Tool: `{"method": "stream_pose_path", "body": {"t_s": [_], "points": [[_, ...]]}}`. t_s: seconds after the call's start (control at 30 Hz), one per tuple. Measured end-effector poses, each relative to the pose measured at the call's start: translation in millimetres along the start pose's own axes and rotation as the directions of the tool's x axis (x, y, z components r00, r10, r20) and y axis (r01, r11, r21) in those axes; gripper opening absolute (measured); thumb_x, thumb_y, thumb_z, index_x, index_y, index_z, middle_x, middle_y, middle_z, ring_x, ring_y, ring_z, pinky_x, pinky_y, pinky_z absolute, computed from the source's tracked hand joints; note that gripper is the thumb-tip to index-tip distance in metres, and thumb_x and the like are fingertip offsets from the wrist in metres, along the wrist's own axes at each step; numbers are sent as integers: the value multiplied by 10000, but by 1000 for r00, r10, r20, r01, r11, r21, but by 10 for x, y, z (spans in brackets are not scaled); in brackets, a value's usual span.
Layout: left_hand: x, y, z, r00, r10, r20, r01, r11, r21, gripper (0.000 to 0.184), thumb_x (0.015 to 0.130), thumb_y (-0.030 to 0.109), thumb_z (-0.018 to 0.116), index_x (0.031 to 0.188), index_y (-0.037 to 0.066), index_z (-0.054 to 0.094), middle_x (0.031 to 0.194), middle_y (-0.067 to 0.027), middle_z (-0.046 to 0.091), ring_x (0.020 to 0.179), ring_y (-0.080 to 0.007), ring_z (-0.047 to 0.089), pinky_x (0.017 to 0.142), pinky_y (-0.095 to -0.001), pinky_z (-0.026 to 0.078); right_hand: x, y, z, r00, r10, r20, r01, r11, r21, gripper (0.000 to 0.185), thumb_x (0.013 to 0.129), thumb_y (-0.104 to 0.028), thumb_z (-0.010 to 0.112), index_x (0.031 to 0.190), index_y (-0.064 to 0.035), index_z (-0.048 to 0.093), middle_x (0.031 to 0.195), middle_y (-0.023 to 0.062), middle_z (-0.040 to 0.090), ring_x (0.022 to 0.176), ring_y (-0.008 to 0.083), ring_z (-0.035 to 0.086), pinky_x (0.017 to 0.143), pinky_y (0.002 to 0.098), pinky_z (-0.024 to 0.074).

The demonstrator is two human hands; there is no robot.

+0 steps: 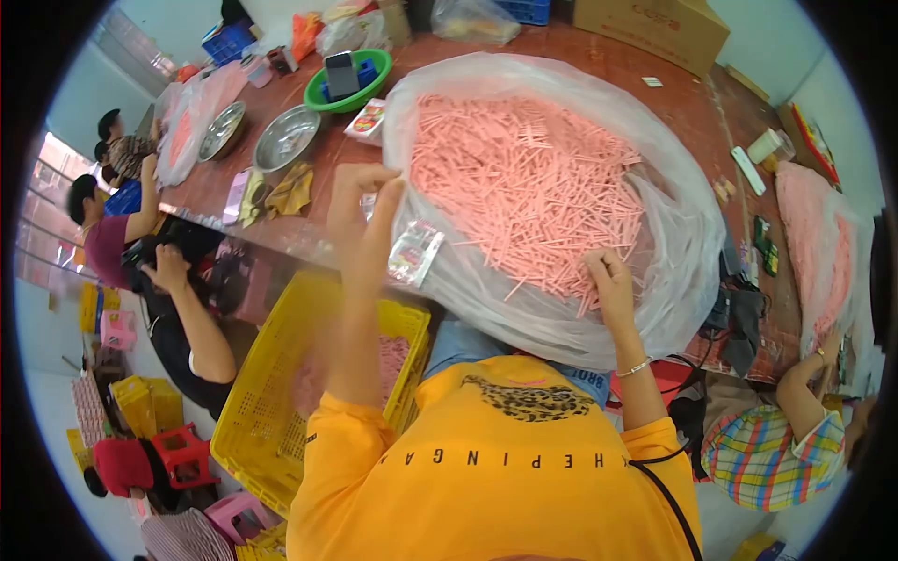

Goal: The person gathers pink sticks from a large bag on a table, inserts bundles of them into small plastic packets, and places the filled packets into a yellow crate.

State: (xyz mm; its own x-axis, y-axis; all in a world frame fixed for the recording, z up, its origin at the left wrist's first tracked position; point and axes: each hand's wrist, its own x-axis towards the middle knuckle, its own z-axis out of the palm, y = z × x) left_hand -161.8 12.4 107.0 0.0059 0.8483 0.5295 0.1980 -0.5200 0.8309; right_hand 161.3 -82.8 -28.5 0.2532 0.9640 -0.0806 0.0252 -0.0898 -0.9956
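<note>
Many thin pink sticks [524, 187] fill a large clear plastic bag [687, 234] lying open on the red-brown table [309, 215]. At the near edge of the pile, my right hand [610, 276] has its fingers bent together against the sticks; what they pinch is too small to tell. My left hand [368, 201], partly blurred, is raised beside the bag's left rim, its thumb and forefinger tips together; anything between them cannot be made out. Close to it lies a small printed packet [415, 252]. Below the left forearm stands a yellow crate [271, 393] with pink pieces inside.
A green basin [376, 82] with a phone on it, metal bowls [287, 138] and a cardboard box [655, 30] stand toward the back. Another bag of pink sticks [823, 248] lies at the right, by a co-worker in a checked shirt [772, 458]. More people sit at the left.
</note>
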Motion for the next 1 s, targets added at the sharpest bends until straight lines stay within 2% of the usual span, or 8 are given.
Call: {"method": "stream_pose_path", "body": {"t_s": [0.07,0.1,0.2,0.27,0.47,0.87,0.97,1.0], "points": [[-38,732,430,983,168,-71,-181,871,-457,169,878,27,643,984,78,522,1029,-96,520,861,-210,560,735,-299,469,29,69,16,993,-109,-35,108,994,-28,136,960,-135,580,894,-32,639,742,-42,546,650,30,453,573,201,370],[-120,1097,524,978,197,68,-47,524,-851,129,928,61,600,996,88,495,1032,-106,506,901,-284,572,774,-388,526,31,48,17,995,-91,-40,90,995,-31,134,955,-137,584,891,-33,639,742,-41,544,651,30,454,572,200,368],[-268,1489,634,877,470,101,180,-125,-976,188,962,130,560,1114,76,464,1033,-128,466,953,-326,555,725,-518,595,2,44,6,997,-35,-69,36,999,6,144,944,-162,609,881,-35,635,732,-41,536,654,32,453,576,203,365],[-311,1582,684,821,570,40,178,-188,-966,246,962,159,558,1141,39,438,1031,-138,438,934,-297,539,637,-483,644,-7,27,-10,997,-41,-70,42,999,0,148,944,-165,615,872,-36,629,718,-43,529,647,33,442,575,204,360],[-376,1742,637,788,595,160,263,-90,-961,213,1022,216,457,1144,80,567,895,-80,463,881,-244,580,791,-496,622,0,33,-2,996,-69,-54,70,998,10,157,943,-172,625,860,-39,617,692,-51,508,626,33,423,563,207,353],[-260,1672,497,722,650,236,310,1,-951,277,997,256,512,1234,115,488,971,-95,447,968,-261,557,709,-503,627,4,-3,14,997,-63,-36,62,998,-8,164,946,-172,623,873,-25,628,697,-52,498,620,29,414,557,206,354],[-272,1414,556,798,558,227,298,-40,-954,310,979,272,553,1177,54,455,1034,-130,496,966,-324,557,716,-541,580,52,-130,75,997,-70,-43,70,997,-19,171,941,-179,630,866,-25,625,699,-49,501,629,40,424,577,214,368],[-284,1227,620,858,434,276,240,138,-961,324,976,306,547,1169,58,467,1013,-120,514,928,-312,555,750,-531,551,129,-172,98,993,-105,-55,102,993,-55,170,936,-183,636,868,-28,624,699,-41,507,628,52,432,585,224,379]]}}
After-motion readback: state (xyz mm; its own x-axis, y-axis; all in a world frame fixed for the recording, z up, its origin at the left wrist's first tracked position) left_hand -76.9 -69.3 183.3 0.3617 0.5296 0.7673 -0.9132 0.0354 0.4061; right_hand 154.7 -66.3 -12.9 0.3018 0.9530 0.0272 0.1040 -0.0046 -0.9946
